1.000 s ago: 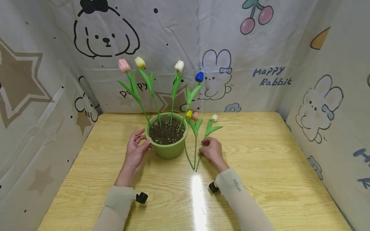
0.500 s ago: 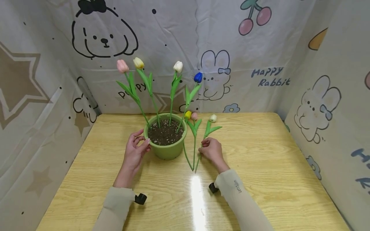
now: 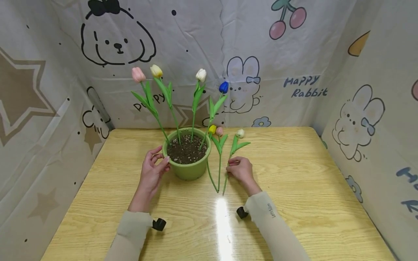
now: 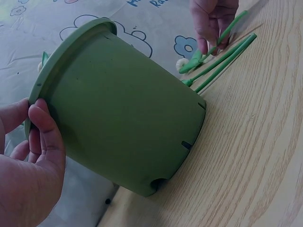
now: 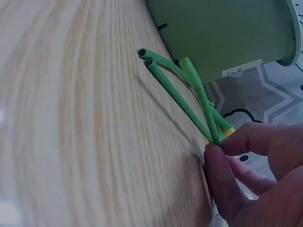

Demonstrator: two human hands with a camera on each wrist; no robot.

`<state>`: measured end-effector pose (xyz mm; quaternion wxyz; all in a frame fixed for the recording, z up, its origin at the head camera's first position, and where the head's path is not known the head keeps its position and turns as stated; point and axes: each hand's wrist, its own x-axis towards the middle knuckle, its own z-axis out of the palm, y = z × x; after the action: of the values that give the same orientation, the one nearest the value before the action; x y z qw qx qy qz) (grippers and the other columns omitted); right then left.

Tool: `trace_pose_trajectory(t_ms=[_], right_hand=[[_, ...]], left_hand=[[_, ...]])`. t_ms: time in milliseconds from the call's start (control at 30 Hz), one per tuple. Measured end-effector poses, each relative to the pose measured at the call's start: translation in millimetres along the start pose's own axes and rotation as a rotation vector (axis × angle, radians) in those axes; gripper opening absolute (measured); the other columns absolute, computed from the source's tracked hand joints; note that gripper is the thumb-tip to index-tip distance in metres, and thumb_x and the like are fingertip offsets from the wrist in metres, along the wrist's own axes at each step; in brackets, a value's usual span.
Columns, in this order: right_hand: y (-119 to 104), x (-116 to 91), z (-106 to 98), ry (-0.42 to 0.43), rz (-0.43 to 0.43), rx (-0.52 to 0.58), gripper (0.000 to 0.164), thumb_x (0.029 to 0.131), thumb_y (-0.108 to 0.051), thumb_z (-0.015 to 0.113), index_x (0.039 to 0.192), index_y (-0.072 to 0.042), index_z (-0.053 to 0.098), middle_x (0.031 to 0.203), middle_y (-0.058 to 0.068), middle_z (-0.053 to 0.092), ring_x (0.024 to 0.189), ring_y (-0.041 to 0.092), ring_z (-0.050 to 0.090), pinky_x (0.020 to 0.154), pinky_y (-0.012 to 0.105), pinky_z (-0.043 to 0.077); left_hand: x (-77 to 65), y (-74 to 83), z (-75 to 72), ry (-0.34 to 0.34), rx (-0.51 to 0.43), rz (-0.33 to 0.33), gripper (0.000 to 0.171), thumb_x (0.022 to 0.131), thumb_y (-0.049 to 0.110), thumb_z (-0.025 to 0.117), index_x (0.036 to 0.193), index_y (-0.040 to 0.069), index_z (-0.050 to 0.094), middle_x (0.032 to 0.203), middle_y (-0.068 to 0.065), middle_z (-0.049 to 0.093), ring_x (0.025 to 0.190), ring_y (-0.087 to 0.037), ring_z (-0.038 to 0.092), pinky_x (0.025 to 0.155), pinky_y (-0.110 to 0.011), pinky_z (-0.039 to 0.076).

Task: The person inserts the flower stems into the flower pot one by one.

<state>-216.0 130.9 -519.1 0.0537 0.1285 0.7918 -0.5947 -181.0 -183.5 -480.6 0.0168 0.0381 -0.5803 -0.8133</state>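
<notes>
A green flowerpot (image 3: 189,171) filled with dark soil stands on the table, with pink, pale yellow, white and blue artificial tulips upright in it. My left hand (image 3: 151,175) grips the pot's rim at its left side, thumb outside, as the left wrist view also shows. Right of the pot, my right hand (image 3: 241,169) pinches the stem of a white tulip (image 3: 240,133) between thumb and finger. In the right wrist view that stem (image 5: 199,94) is tilted up off the wood. Beside it lie a pink tulip (image 3: 220,131) and a yellow tulip (image 3: 212,129).
The wooden table (image 3: 294,203) reaches to a printed cloth backdrop (image 3: 189,32) behind and at both sides. The potted blue tulip (image 3: 223,87) leans right, above the loose flowers. Black wrist cameras (image 3: 159,224) sit at both cuffs.
My right hand has shifted slightly right, and the white tulip's stem end has moved right, away from the other two stems. The left hand stays on the pot's rim.
</notes>
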Motion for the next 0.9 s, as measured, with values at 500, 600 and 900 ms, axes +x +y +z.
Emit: trace_pose_trajectory(t_ms=[500, 600, 900], right_hand=[[-4, 4, -4, 0.009, 0.021, 0.17, 0.036, 0.086, 0.013, 0.069, 0.122, 0.007, 0.069, 0.11, 0.021, 0.069, 0.077, 0.015, 0.067, 0.069, 0.028, 0.064], [-7, 2, -6, 0.006, 0.008, 0.194, 0.035, 0.089, 0.013, 0.068, 0.123, 0.007, 0.068, 0.114, 0.024, 0.068, 0.082, 0.018, 0.069, 0.072, 0.03, 0.065], [-19, -1, -12, -0.001, -0.019, 0.242, 0.039, 0.091, 0.011, 0.065, 0.131, 0.007, 0.064, 0.127, 0.029, 0.063, 0.089, 0.017, 0.066, 0.077, 0.033, 0.065]], left_hand=[[0.0, 0.2, -0.8, -0.006, -0.015, -0.004, 0.055, 0.1, 0.002, 0.066, 0.149, 0.012, 0.041, 0.112, -0.002, 0.055, 0.073, -0.006, 0.065, 0.066, -0.016, 0.056], [0.0, 0.3, -0.9, -0.007, -0.014, -0.004, 0.055, 0.1, 0.002, 0.066, 0.148, 0.012, 0.041, 0.112, -0.002, 0.055, 0.073, -0.006, 0.065, 0.066, -0.016, 0.056], [0.0, 0.1, -1.5, -0.014, -0.012, 0.0, 0.054, 0.1, 0.003, 0.066, 0.148, 0.012, 0.042, 0.111, -0.001, 0.055, 0.073, -0.007, 0.065, 0.066, -0.016, 0.056]])
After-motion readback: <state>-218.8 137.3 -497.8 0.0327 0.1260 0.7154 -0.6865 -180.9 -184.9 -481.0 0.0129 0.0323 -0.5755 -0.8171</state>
